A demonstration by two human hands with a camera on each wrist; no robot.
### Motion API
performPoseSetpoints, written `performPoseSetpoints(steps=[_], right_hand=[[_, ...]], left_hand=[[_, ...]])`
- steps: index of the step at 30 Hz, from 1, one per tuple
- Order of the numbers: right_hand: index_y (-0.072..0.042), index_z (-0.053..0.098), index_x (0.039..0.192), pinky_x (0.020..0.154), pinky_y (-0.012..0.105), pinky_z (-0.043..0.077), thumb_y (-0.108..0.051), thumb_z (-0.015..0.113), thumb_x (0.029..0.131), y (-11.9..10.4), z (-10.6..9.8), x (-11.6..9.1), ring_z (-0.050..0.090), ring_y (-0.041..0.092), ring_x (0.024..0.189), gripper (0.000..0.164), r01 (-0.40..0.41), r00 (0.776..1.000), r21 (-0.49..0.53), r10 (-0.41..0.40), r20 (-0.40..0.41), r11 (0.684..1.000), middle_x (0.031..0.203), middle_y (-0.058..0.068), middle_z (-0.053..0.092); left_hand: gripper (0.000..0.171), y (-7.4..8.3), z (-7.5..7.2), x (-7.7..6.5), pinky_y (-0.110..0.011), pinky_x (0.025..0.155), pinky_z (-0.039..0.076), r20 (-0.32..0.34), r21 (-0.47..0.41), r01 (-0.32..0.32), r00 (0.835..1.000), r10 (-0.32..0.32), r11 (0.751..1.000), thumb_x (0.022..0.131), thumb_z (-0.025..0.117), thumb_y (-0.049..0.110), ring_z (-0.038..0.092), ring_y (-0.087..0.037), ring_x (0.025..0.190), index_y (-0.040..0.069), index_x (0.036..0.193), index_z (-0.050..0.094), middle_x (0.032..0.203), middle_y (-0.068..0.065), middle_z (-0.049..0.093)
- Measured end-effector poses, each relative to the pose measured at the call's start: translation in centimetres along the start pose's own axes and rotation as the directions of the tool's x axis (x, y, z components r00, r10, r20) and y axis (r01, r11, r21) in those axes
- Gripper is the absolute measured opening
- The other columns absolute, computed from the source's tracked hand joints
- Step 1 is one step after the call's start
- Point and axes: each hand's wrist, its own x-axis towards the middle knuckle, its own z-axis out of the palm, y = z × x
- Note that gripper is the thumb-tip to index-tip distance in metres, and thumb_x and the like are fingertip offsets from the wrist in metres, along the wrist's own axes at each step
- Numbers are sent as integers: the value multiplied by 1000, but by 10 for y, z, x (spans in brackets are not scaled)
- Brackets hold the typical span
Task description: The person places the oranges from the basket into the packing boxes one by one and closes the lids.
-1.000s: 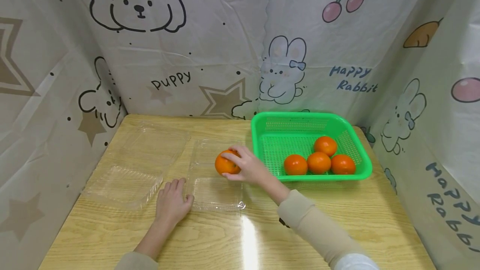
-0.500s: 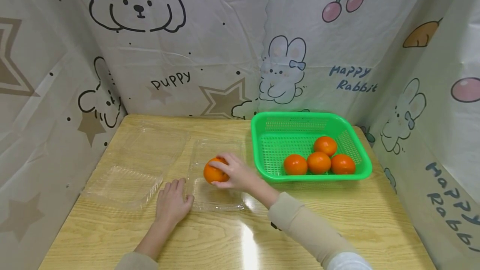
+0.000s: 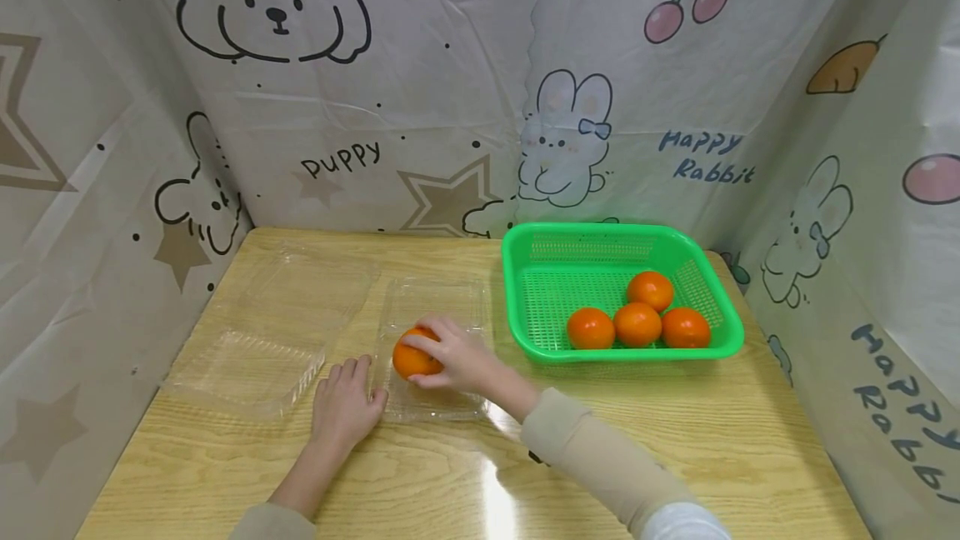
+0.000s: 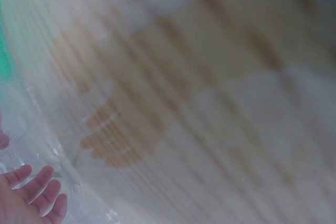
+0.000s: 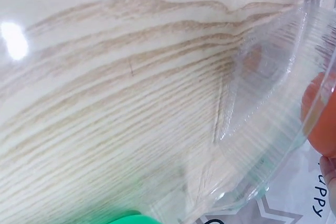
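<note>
An orange is held in my right hand, over the near half of a clear plastic container. In the right wrist view the orange shows at the right edge beside the container's clear wall. Whether the fruit touches the container's bottom, I cannot tell. My left hand rests at the container's left edge with relaxed fingers. The left wrist view shows its loosely bent fingers spread apart, with nothing gripped between them.
Several oranges lie in a green basket at the back right. Another clear plastic container lies open at the left of the wooden table. Printed cloth encloses the back and sides.
My right hand has carried the orange left and nearer to me, from the container's middle to its near half. The left hand has stayed in place.
</note>
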Motion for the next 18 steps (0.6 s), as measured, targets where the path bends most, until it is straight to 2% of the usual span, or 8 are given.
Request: performPoseSetpoints(steps=[10, 18], right_hand=[[-19, 52, 126, 92, 35, 44, -43, 62, 82, -3, 6, 2, 46, 23, 113, 51, -39, 995, -27, 42, 93, 999, 126, 11, 46], [-19, 50, 127, 103, 42, 33, -42, 60, 84, -5, 7, 5, 44, 26, 118, 51, -57, 985, -12, 58, 164, 998, 129, 13, 43]], left_hand=[[49, 1, 0, 0, -50, 73, 41, 4, -8, 2, 1000, -2, 1000, 76, 57, 27, 50, -37, 93, -2, 116, 52, 105, -20, 57], [50, 1, 0, 0, -50, 74, 41, 29, -11, 12, 1000, -12, 1000, 77, 57, 27, 50, -37, 96, -2, 117, 52, 107, -20, 57]])
